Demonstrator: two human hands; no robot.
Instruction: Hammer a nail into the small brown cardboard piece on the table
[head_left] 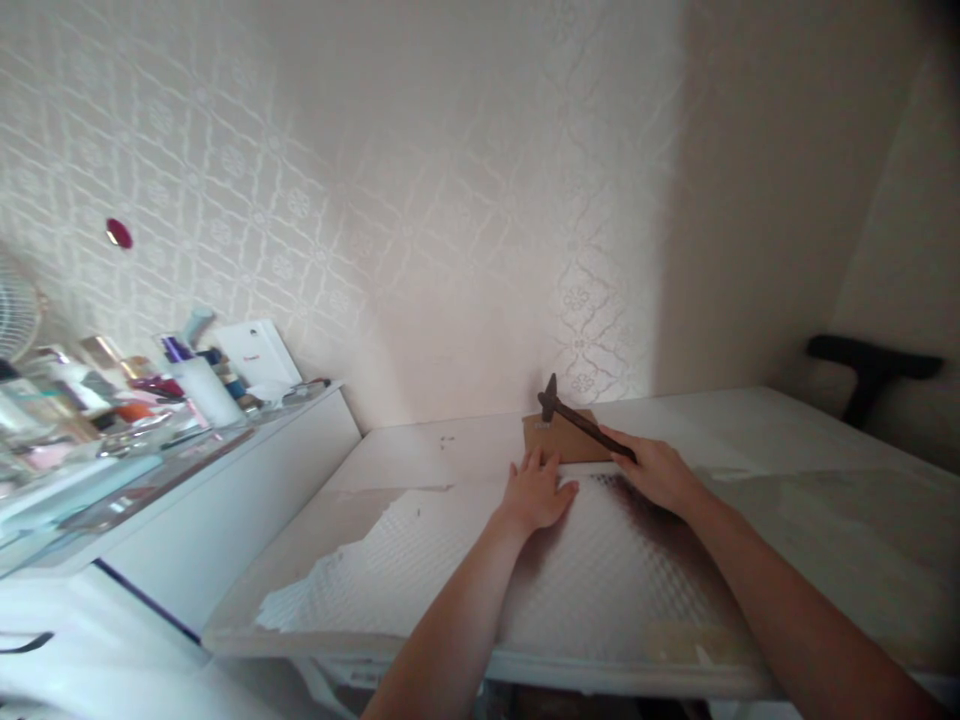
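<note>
My right hand (654, 470) is closed round the dark handle of a hammer (592, 428). The hammer's head points up and left, over a flat brown piece of cardboard (577, 446) near the back of the table; whether it touches the cardboard I cannot tell. Small pale marks, too small to name, show on the cardboard below the hammer head. My left hand (534, 492) lies flat with fingers spread, its fingertips at the cardboard's front left edge. Beneath both hands is a sheet of white quilted-looking material (435, 540) spread on the table.
Several small dark bits (448, 441) lie on the white table (405, 455) left of the cardboard. At the left, a white cabinet (247, 520) carries many bottles (206, 390) and a white box (259, 352). A patterned wall (450, 250) rises behind. A black armrest-like part (870, 360) stands far right.
</note>
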